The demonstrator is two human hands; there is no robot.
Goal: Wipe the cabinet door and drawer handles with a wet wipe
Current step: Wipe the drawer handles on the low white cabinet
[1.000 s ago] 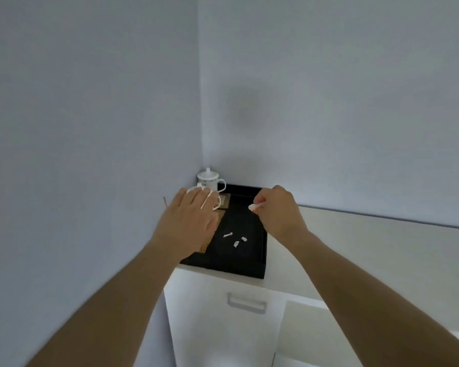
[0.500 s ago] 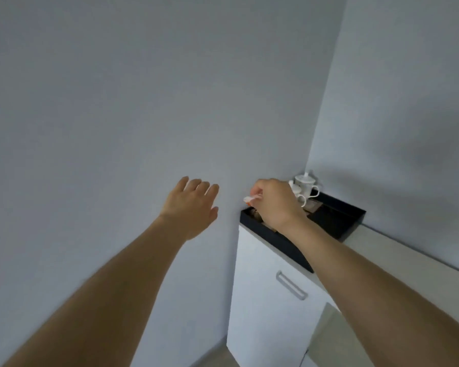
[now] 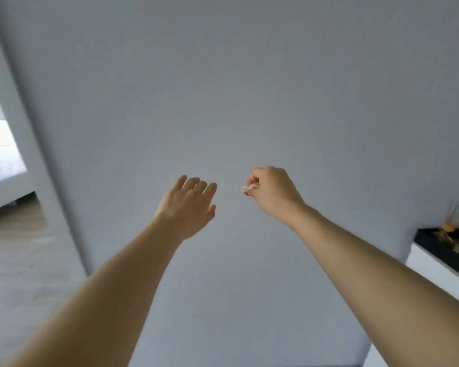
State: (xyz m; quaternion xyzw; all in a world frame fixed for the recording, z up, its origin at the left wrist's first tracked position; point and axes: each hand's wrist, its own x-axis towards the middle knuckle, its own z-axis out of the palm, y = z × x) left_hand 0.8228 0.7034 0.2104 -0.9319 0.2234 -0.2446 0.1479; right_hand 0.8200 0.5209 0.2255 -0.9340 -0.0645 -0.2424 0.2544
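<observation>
The view has swung left since the earlier frames: the cabinet [image 3: 435, 271], then in the lower middle, now shows only as a white sliver at the lower right edge, its handles out of frame. Nearest, both forearms reach up the centre. The left hand [image 3: 187, 207] is spread wide and empty. The right hand [image 3: 272, 193] is curled, pinching a small white scrap [image 3: 248, 188], possibly a bit of wipe. Beyond lies bare grey wall [image 3: 223, 88]. Wiping seems not yet begun; the person is likely turning away with debris.

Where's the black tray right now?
In the head view the black tray sits at the far right edge, on top of the white cabinet, below and right of the right hand.
</observation>
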